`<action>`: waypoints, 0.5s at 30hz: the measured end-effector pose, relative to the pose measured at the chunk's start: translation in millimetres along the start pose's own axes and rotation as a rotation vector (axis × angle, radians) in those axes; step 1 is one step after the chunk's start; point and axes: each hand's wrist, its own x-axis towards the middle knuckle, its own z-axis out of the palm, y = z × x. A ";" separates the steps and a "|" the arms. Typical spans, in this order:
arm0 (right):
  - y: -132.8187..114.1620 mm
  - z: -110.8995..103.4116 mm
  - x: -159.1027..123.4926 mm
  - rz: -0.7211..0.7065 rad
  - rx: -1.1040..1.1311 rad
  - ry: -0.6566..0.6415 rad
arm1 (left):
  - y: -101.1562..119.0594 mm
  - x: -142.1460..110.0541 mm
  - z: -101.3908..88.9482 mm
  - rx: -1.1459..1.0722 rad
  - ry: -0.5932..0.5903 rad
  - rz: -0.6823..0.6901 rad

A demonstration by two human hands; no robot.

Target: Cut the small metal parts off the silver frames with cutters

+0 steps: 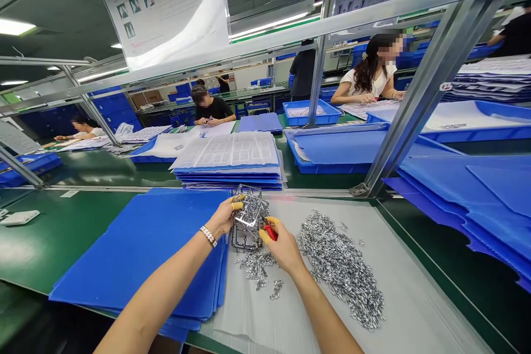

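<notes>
My left hand (226, 214), with yellow covers on its fingertips, is closed on a shiny silver frame of small parts (250, 211). Yellow covers also show on my right hand (284, 244), which grips a red-handled hand tool (271, 232); the tool's tip is hidden at the frame. Beneath the held frame, another dark rectangular frame (244, 239) is visible; whether it is held too I cannot tell. Loose silver pieces (256, 268) lie just below my hands. To the right spreads a larger heap of small silver pieces (344, 268) on a whitish sheet (398, 265).
Blue plastic sheets (145, 254) are stacked at left. Behind my hands stands a pile of sheets with frames (228, 155). A metal post (418, 88) rises at right near blue sheets (489, 193). Blue trays (332, 168) and several co-workers are across the bench.
</notes>
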 end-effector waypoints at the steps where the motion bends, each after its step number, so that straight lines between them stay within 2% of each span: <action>1: 0.0 -2.1 -0.5 -0.004 0.003 0.008 | 0.9 -1.1 0.0 -0.031 0.011 0.012; 9: 4.9 -19.4 2.6 -0.012 0.185 0.117 | 21.3 -10.2 -1.6 -0.275 0.064 0.080; 15: 4.7 -19.1 4.2 0.012 0.149 0.131 | 33.1 -17.8 1.1 -0.409 0.098 0.107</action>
